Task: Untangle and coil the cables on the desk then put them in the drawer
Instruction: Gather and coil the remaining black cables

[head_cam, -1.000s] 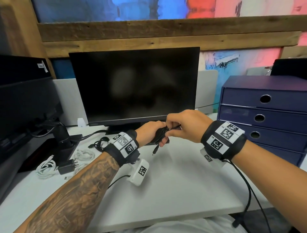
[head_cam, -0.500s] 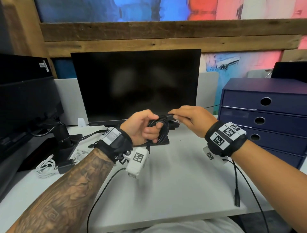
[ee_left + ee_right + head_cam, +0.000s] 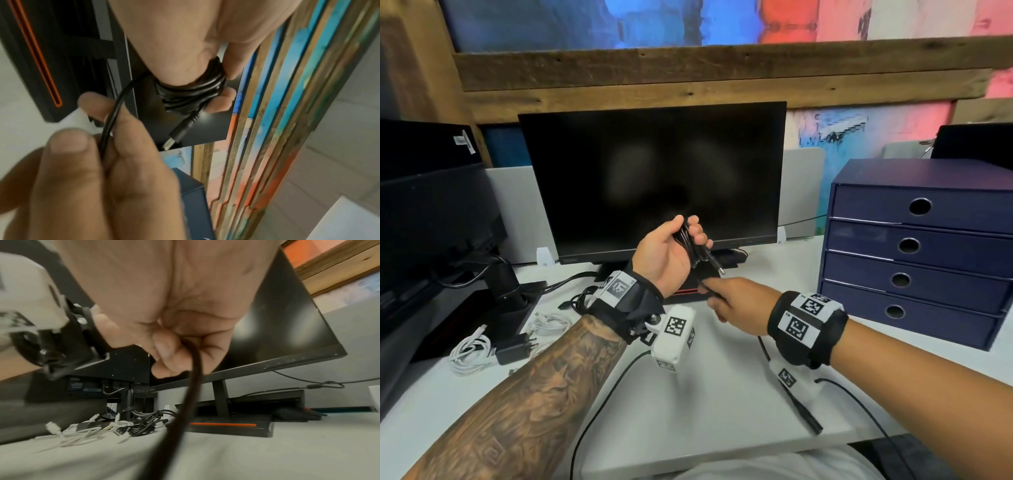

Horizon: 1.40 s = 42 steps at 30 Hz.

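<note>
A black cable is wound in a coil (image 3: 692,250) round the fingers of my left hand (image 3: 688,229), which is raised palm-up in front of the monitor and grips the coil. The coil's USB plug (image 3: 717,268) sticks out down to the right. My right hand (image 3: 714,296), just below, pinches the loose black strand (image 3: 705,287) leading off the coil. The left wrist view shows the coil (image 3: 191,91), the plug (image 3: 179,134) and my right fingers (image 3: 92,162) on the strand (image 3: 115,110). The right wrist view shows my right hand (image 3: 174,350) closed on that strand (image 3: 191,386).
Loose white cables (image 3: 470,353), a black charger (image 3: 515,347) and a black cable tangle (image 3: 582,301) lie at the desk's left. A blue drawer unit (image 3: 914,246) with its drawers closed stands at the right. The monitor (image 3: 654,178) and its base (image 3: 226,426) stand behind my hands.
My left hand has risen and turned palm-up with the coil. My right hand has dropped from the coil's top to below it, drawing the strand along.
</note>
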Each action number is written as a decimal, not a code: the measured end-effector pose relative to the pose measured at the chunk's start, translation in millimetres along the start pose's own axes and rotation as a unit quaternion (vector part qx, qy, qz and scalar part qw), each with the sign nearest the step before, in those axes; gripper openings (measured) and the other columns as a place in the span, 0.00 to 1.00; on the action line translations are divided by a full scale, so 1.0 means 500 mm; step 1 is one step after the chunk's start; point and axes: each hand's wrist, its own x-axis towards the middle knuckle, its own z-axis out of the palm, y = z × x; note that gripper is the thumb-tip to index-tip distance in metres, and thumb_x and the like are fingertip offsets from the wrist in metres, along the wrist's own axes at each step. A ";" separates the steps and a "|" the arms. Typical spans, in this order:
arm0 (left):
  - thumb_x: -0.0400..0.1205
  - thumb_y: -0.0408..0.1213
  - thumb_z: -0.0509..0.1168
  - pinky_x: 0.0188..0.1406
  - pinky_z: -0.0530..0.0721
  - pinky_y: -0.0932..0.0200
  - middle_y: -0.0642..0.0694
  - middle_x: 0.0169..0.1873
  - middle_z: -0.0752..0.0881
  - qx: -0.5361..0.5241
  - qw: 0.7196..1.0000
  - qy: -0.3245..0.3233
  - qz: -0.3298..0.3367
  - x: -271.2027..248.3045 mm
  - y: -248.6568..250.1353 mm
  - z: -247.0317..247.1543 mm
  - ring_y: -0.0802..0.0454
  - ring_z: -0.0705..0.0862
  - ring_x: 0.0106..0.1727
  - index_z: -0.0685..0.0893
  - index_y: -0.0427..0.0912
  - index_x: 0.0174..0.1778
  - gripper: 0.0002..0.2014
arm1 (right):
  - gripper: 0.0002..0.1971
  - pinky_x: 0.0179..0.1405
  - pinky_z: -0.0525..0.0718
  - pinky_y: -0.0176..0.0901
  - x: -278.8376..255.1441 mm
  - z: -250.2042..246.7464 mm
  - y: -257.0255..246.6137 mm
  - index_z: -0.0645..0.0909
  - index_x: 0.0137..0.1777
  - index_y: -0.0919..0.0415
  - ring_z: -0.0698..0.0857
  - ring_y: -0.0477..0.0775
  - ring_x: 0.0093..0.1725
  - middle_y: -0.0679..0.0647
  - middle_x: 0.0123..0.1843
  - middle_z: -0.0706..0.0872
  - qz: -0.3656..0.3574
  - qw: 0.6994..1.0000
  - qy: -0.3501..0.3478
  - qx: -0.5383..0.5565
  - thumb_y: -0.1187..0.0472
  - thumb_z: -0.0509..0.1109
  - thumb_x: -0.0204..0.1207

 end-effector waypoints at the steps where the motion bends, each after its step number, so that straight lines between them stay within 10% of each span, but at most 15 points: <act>1: 0.90 0.37 0.53 0.52 0.78 0.52 0.45 0.34 0.76 0.023 0.999 0.021 0.018 0.005 -0.005 -0.007 0.50 0.76 0.34 0.77 0.34 0.51 0.11 | 0.11 0.41 0.74 0.39 -0.004 0.000 -0.007 0.78 0.66 0.56 0.79 0.49 0.41 0.41 0.38 0.78 -0.002 1.000 -0.010 -0.002 0.58 0.58 0.89; 8: 0.90 0.33 0.57 0.45 0.80 0.54 0.43 0.32 0.80 0.273 0.956 0.069 0.085 0.017 -0.020 -0.045 0.48 0.79 0.34 0.79 0.33 0.52 0.08 | 0.07 0.29 0.83 0.39 -0.012 -0.011 -0.015 0.77 0.58 0.50 0.80 0.45 0.33 0.45 0.36 0.79 0.015 0.999 -0.042 0.005 0.54 0.58 0.89; 11: 0.89 0.36 0.59 0.47 0.83 0.51 0.44 0.32 0.83 0.424 0.901 0.047 0.079 0.017 -0.013 -0.054 0.47 0.82 0.35 0.81 0.34 0.51 0.09 | 0.09 0.42 0.80 0.46 -0.002 -0.031 0.006 0.79 0.56 0.52 0.82 0.55 0.42 0.50 0.42 0.84 -0.015 0.996 0.011 -0.092 0.51 0.59 0.89; 18: 0.88 0.52 0.58 0.40 0.80 0.52 0.38 0.27 0.82 0.560 0.819 -0.080 -0.098 -0.008 -0.012 -0.044 0.44 0.80 0.29 0.82 0.32 0.45 0.23 | 0.11 0.43 0.86 0.51 -0.001 -0.095 0.035 0.83 0.61 0.48 0.85 0.56 0.45 0.50 0.49 0.85 -0.102 0.955 0.163 -0.227 0.49 0.62 0.87; 24: 0.80 0.43 0.71 0.30 0.72 0.55 0.47 0.14 0.67 0.463 0.860 -0.163 -0.137 -0.032 0.007 -0.016 0.50 0.66 0.16 0.74 0.47 0.19 0.23 | 0.17 0.48 0.83 0.45 -0.003 -0.095 0.030 0.80 0.70 0.47 0.83 0.50 0.49 0.46 0.52 0.83 -0.091 0.976 0.174 -0.093 0.47 0.55 0.89; 30: 0.73 0.41 0.69 0.27 0.77 0.58 0.49 0.11 0.68 0.309 0.920 -0.195 -0.143 -0.029 0.010 -0.017 0.53 0.70 0.12 0.70 0.45 0.19 0.19 | 0.06 0.38 0.78 0.26 -0.019 -0.101 -0.005 0.84 0.56 0.63 0.82 0.33 0.37 0.37 0.35 0.84 -0.062 0.961 0.099 0.252 0.63 0.66 0.86; 34: 0.70 0.42 0.75 0.26 0.77 0.58 0.50 0.12 0.70 0.229 0.936 -0.215 -0.159 -0.025 0.011 -0.019 0.55 0.70 0.13 0.74 0.44 0.21 0.18 | 0.14 0.42 0.82 0.34 -0.017 -0.104 -0.001 0.83 0.57 0.52 0.82 0.36 0.39 0.38 0.40 0.84 -0.062 0.980 0.083 0.168 0.56 0.81 0.74; 42: 0.79 0.37 0.67 0.34 0.81 0.57 0.45 0.26 0.78 0.316 0.936 -0.144 -0.056 -0.018 -0.002 -0.010 0.51 0.78 0.28 0.83 0.39 0.38 0.07 | 0.07 0.45 0.90 0.53 -0.010 -0.110 0.011 0.82 0.48 0.52 0.86 0.49 0.39 0.49 0.40 0.87 -0.037 0.982 0.151 0.106 0.57 0.78 0.73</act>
